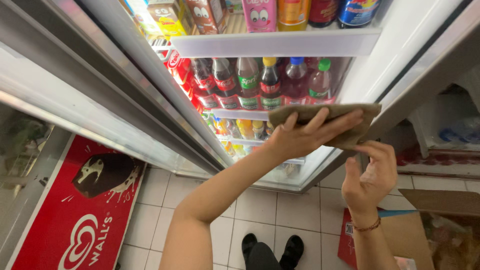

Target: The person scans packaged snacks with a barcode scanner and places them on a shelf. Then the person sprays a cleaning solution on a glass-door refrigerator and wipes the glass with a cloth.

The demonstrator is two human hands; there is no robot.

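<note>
A flat brown piece of cardboard is held level in front of an open drinks fridge, at the height of its middle shelf. My left hand lies on top of it with fingers spread, thumb under the near edge. My right hand grips it from below at its right end. Behind the cardboard stands a row of soft-drink bottles with coloured caps on a white shelf. Above, the upper shelf carries cartons and bottles.
The fridge's glass door stands open to the left. A red ice-cream freezer lid is at lower left. An open cardboard box sits on the tiled floor at lower right. My dark shoes show at the bottom.
</note>
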